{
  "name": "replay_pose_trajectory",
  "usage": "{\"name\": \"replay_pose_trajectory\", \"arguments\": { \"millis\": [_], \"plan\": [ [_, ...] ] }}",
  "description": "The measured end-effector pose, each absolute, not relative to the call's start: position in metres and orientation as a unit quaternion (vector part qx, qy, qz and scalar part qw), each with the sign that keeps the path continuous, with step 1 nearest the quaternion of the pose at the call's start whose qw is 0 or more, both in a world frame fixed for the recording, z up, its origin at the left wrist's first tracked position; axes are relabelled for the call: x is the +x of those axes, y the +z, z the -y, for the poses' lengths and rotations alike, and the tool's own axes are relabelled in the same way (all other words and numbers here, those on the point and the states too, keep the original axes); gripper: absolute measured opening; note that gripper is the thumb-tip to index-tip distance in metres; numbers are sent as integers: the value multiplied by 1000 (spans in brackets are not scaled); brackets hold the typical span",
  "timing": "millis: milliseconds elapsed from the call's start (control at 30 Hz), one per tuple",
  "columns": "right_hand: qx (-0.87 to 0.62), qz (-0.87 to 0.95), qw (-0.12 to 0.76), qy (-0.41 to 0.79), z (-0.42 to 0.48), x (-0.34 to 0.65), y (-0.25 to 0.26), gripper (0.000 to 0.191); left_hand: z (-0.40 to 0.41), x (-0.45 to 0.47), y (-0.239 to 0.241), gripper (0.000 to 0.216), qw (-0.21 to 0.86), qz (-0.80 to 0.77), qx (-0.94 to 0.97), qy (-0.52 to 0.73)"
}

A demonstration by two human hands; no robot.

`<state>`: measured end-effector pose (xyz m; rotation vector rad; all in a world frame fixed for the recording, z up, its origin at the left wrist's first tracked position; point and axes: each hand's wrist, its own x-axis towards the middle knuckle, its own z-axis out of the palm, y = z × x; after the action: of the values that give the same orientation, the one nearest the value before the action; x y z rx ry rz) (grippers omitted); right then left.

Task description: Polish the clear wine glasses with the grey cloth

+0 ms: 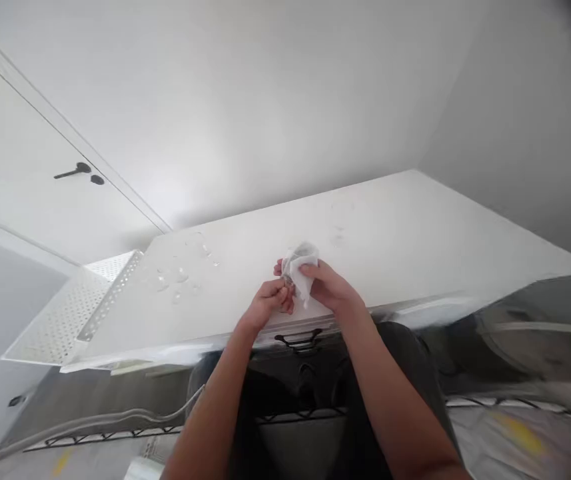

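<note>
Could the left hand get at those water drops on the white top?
Probably yes: the left hand sits just right of the water drops on the white top, with nothing between them.

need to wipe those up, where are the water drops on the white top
In the head view, the water drops lie on the left part of the white top, left of both hands, near the perforated shelf.

A home: white door (25, 167); white cabinet top (390, 233).

Bright, washed-out — blurred, warped edges
</note>
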<state>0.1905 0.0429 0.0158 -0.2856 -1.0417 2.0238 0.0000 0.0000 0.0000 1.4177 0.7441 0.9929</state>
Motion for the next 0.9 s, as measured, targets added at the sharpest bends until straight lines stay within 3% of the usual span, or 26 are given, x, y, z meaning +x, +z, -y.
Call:
{"name": "replay_pose_trajectory", "arguments": {
  "millis": [167, 300, 400, 467, 533, 667, 900],
  "plan": [
    [-198, 388, 452, 778, -40, 183, 24, 54, -3, 3, 2, 42, 566, -364, 599, 434],
    [-393, 446, 518, 615, -40, 164, 19, 85, -2, 2, -1, 29, 503, -445, 591, 447],
    [-444, 443, 573, 527, -40, 153, 15, 116, -2, 3, 0, 17, 494, -469, 572, 456],
    [-458, 441, 610, 472, -37, 148, 16, 125, -2, 4, 1, 10, 494, -476, 560, 465],
    [-479, 456, 637, 396, -32, 145, 18, 120, -2, 5, 2, 7, 493, -475, 554, 474],
    [-523, 466, 661, 271, -21, 141, 26, 89, -1, 6, 2, 6, 495, -458, 562, 478],
    [-405, 402, 620, 538, -18, 130, 28, 56, 0, 3, -2, 13, 485, -441, 559, 507]
  ]
}}
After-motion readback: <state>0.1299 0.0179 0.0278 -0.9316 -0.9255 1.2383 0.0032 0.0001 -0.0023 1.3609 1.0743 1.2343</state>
